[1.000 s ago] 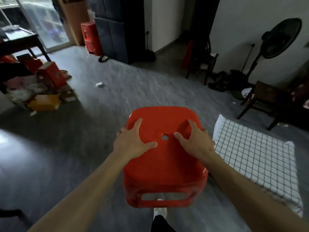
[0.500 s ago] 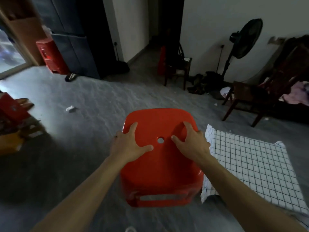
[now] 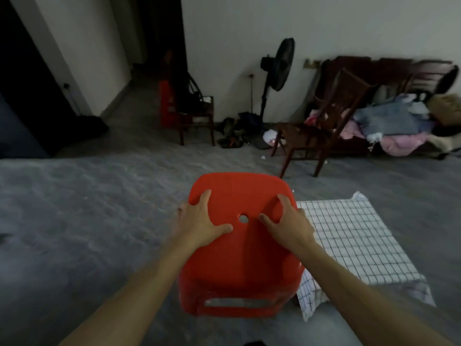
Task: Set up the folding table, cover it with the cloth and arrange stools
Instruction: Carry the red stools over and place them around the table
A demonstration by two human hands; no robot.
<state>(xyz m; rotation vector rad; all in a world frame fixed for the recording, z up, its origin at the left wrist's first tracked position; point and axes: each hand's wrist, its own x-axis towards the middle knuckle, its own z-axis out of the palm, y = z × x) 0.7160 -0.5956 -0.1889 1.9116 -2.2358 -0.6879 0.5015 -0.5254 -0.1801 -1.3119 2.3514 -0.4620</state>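
Note:
I hold a red plastic stool [image 3: 239,260] in front of me, its seat with a small round hole facing up. My left hand [image 3: 199,226] grips the seat's left edge, thumb on top. My right hand [image 3: 287,227] grips the right edge the same way. Just right of the stool is the low table covered with a white checked cloth [image 3: 349,243]; the stool's right side overlaps the cloth's near left corner. Whether the stool's legs touch the floor is hidden.
A stack of red stools [image 3: 166,106] stands by a wooden chair [image 3: 199,116] at the far wall. A black standing fan [image 3: 277,63], another wooden chair [image 3: 309,138] and a bench piled with clothes [image 3: 399,126] lie beyond the table. Grey floor [image 3: 87,208] spreads to the left.
My view has swung to the right, so the fan, chairs and bench came into view. Both hands keep the same grip on the stool, which stays beside the covered table.

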